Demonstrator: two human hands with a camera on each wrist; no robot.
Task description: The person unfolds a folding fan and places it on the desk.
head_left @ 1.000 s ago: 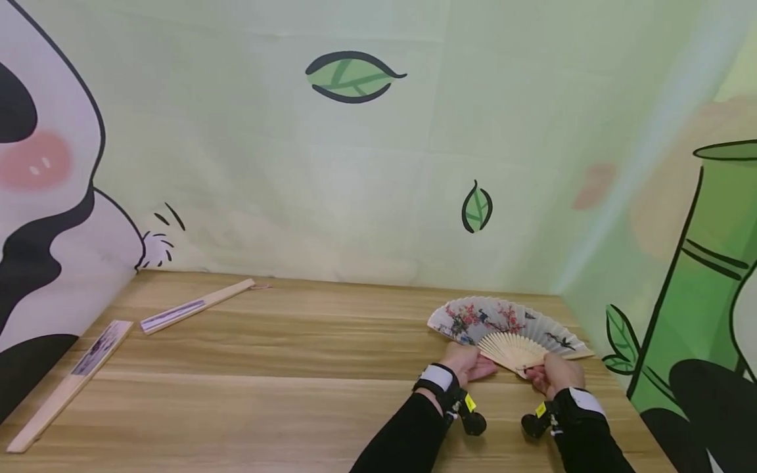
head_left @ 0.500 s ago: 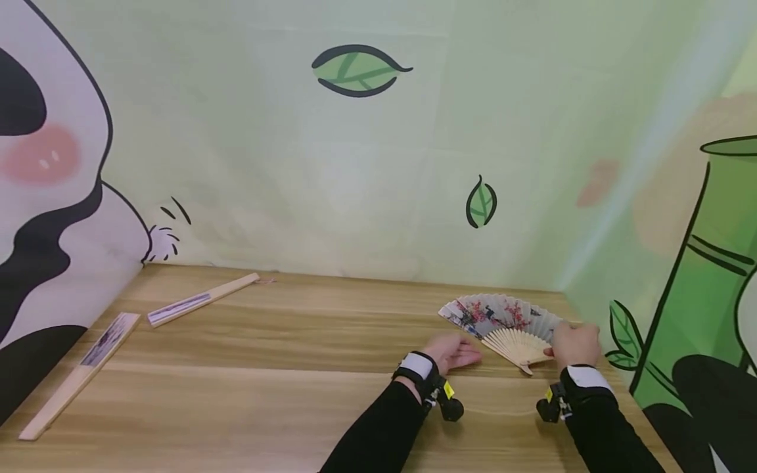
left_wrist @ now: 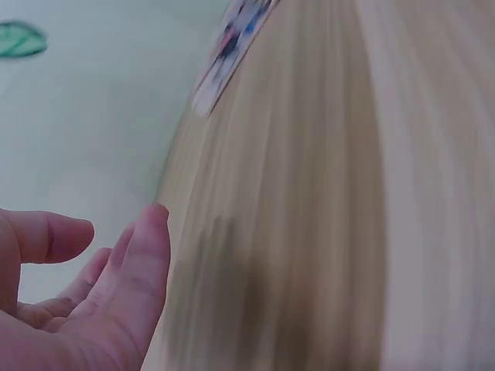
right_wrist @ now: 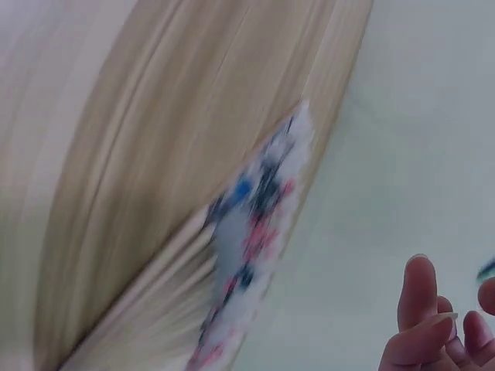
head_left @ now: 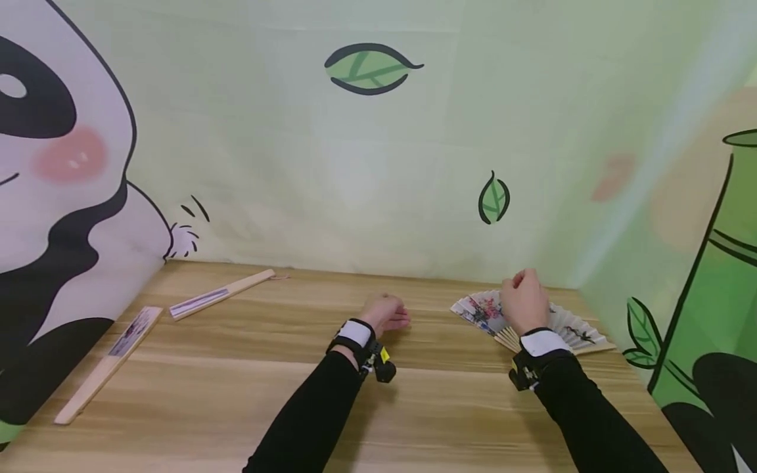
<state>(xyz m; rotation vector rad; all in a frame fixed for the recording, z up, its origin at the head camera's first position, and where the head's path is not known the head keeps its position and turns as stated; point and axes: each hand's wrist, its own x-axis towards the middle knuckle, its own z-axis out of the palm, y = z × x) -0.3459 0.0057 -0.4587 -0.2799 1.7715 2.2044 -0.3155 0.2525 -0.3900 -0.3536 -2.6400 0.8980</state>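
An unfolded folding fan with a printed blossom pattern and pale wooden ribs lies spread on the table at the right. My right hand is over it and hides its middle in the head view. In the right wrist view that hand's fingers are loosely bent, holding nothing, apart from the fan. To the left of the fan, my left hand hovers over the wood with relaxed fingers and thumb apart and nothing between them. A corner of the fan shows beyond it in the left wrist view.
Two folded fans lie at the left: one folded fan near the back edge, another folded fan slanting along the left edge. A printed cloth backdrop rises behind the wooden table and along its sides.
Both hands have let go of the spread fan. My left hand has moved left and the right hand has risen over the fan. The view has shifted slightly.
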